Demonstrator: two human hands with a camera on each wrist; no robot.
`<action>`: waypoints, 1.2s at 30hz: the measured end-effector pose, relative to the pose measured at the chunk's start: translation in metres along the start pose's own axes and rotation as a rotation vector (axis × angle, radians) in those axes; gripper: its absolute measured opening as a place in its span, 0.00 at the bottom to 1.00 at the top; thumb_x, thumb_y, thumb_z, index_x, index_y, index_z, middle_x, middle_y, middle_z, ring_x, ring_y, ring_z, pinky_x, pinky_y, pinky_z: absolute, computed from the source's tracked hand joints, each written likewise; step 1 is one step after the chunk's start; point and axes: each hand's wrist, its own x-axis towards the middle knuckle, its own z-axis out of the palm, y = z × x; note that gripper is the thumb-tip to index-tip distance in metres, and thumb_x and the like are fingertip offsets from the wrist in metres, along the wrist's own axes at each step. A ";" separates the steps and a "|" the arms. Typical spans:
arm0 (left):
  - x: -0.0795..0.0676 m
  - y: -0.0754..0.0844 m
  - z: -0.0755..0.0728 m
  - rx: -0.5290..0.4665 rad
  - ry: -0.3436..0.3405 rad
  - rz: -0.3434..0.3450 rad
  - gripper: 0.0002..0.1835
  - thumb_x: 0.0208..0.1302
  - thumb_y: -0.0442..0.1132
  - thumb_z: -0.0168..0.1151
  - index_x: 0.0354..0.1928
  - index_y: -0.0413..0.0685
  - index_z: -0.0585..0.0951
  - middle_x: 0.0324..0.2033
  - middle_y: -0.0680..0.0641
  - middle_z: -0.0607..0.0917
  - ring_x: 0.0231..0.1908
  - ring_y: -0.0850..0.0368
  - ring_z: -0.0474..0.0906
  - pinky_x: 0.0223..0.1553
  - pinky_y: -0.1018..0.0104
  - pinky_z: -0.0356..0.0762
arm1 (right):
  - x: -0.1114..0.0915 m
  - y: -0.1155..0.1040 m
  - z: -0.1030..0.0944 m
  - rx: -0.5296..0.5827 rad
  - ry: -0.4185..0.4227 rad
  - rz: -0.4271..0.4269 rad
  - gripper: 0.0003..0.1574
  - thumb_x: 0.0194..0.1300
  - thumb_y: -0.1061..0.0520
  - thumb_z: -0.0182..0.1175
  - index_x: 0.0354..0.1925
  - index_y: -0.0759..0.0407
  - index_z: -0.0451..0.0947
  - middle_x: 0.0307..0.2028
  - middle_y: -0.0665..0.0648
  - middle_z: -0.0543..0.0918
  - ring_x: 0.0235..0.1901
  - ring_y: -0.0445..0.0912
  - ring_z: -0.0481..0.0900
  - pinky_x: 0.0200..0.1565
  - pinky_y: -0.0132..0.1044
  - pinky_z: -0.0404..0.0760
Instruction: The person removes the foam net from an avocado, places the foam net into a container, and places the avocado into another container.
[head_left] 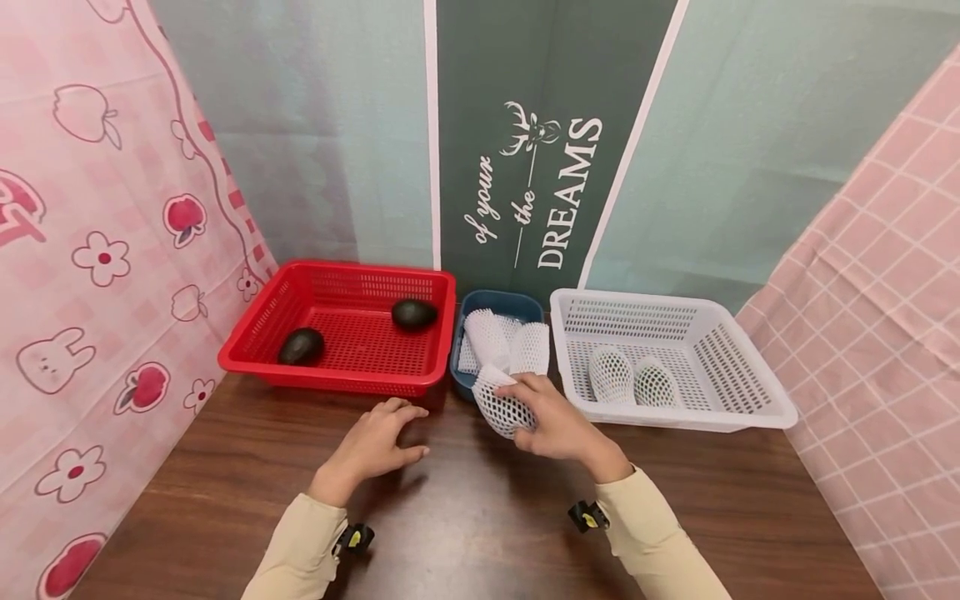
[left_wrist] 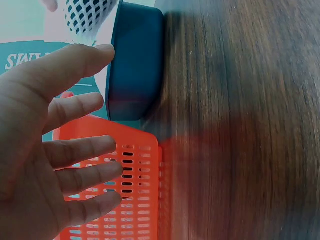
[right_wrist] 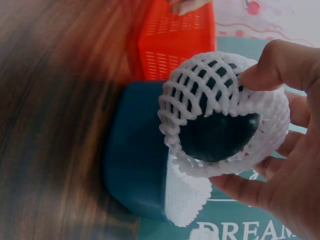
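The right grip pinches a white foam net with a dark fruit inside it, thumb on one side and fingers curved against the other — a hold that probably keeps the soft mesh from slipping off the smooth skin. The right wrist view shows the fruit bare at the net's mouth, so the sleeve appears not to enclose it fully. Net and fruit hang at the near edge of the blue bin, where loose foam sleeves are piled; keeping this bin in the middle seems meant to put them within reach of both sides. The left grip is spread and holds nothing, fingers apart just in front of the red basket, perhaps left free to steady the net. Two bare dark avocados lie well apart in that basket, while two netted fruits sit side by side in the white basket — an arrangement that seems to sort bare from covered. All three containers stand in a row towards the back of the tabletop, presumably leaving working room near the person.
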 end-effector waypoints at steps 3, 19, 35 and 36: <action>-0.001 -0.002 0.000 0.005 -0.001 -0.009 0.26 0.45 0.49 0.72 0.47 0.46 0.81 0.41 0.46 0.78 0.43 0.47 0.75 0.38 0.50 0.74 | 0.000 0.000 0.005 0.003 -0.025 -0.003 0.34 0.39 0.64 0.63 0.51 0.57 0.75 0.53 0.59 0.70 0.54 0.52 0.66 0.53 0.45 0.69; -0.011 -0.013 -0.001 0.011 -0.025 -0.064 0.26 0.45 0.48 0.72 0.48 0.47 0.80 0.42 0.46 0.78 0.44 0.46 0.75 0.37 0.47 0.74 | 0.000 0.004 0.026 -0.074 -0.063 -0.166 0.33 0.39 0.71 0.64 0.49 0.59 0.73 0.52 0.61 0.71 0.55 0.54 0.67 0.52 0.43 0.70; -0.017 -0.023 -0.004 0.053 -0.057 -0.154 0.27 0.43 0.48 0.73 0.48 0.45 0.80 0.40 0.43 0.77 0.41 0.42 0.74 0.36 0.45 0.73 | -0.006 0.008 0.042 -0.132 -0.166 -0.133 0.35 0.43 0.73 0.61 0.52 0.55 0.73 0.57 0.63 0.70 0.56 0.55 0.65 0.48 0.45 0.73; -0.017 -0.023 -0.004 0.049 -0.061 -0.157 0.27 0.43 0.48 0.73 0.48 0.45 0.80 0.40 0.43 0.77 0.42 0.42 0.74 0.36 0.45 0.73 | -0.006 0.008 0.042 -0.136 -0.168 -0.131 0.35 0.43 0.73 0.62 0.52 0.55 0.73 0.58 0.64 0.70 0.56 0.56 0.65 0.48 0.45 0.73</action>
